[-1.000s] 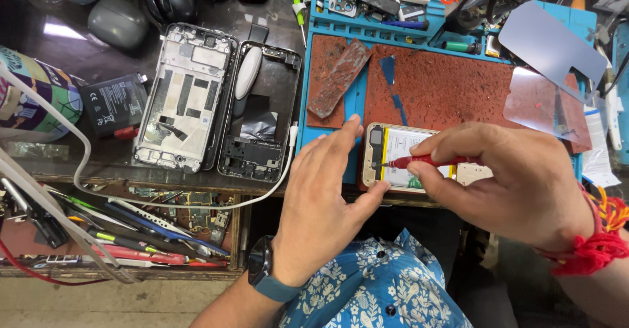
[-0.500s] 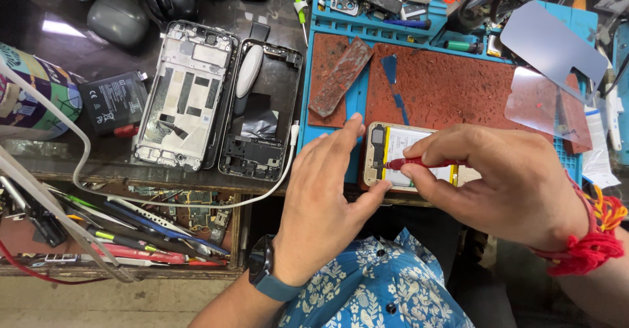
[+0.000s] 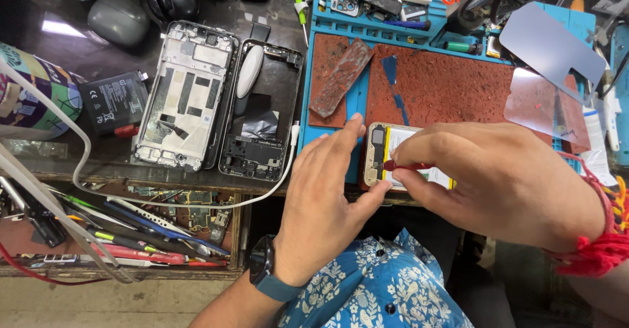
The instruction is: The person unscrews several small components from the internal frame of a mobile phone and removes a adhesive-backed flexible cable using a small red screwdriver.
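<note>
An opened smartphone (image 3: 393, 154) with its back cover off lies at the near edge of the blue repair mat (image 3: 327, 13), its yellow-labelled battery facing up, and it sits between the two hands. The left hand (image 3: 324, 203) is open, fingers spread and nearly flat; its thumb presses against the phone's near-left corner and the fingertips rest along its left edge. The right hand (image 3: 498, 180) is closed in a pinch around a red-handled screwdriver (image 3: 406, 166), whose tip points left onto the upper part of the phone, beside the camera section; this hand covers the phone's right half. To the left, on the dark glass worktop, lie a silver phone frame (image 3: 187, 95) and a black phone housing (image 3: 262, 115) side by side, with a loose black battery (image 3: 114, 102) just beyond them. A white cable (image 3: 196, 203) curves along the worktop's near edge.
</note>
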